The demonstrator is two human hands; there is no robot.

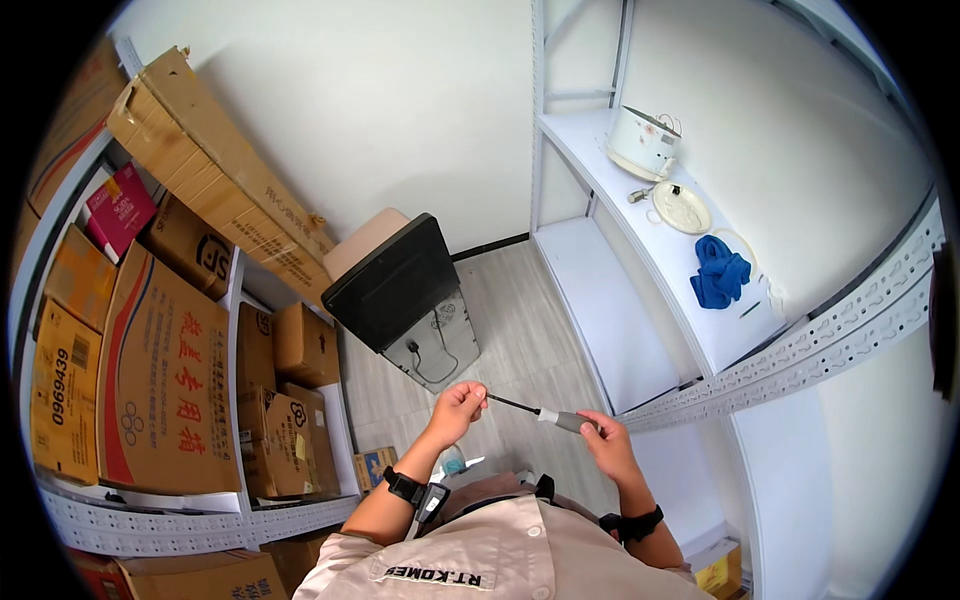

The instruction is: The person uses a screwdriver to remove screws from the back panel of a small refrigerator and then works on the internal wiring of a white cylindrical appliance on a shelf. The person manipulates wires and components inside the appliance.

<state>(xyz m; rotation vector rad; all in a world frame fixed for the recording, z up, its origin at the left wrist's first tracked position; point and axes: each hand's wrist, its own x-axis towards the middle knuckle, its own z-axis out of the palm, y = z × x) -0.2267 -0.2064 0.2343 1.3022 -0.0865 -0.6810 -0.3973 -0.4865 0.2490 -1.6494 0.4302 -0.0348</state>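
In front of my body I hold a screwdriver (568, 420) with a grey handle and a thin dark shaft. My right hand (609, 443) is closed round the end of the handle. My left hand (461, 409) pinches at the tip of the shaft with thumb and fingers. Whether a small part also sits between those fingertips is hidden. The shaft slopes down slightly from left to right, above the floor.
A white shelf (650, 300) on the right bears a white round appliance housing (643, 143), a cream round cover (682, 207) and a blue cloth (719, 272). A black-topped cabinet (392, 295) with a cable stands ahead. Cardboard boxes (165, 370) fill the left rack.
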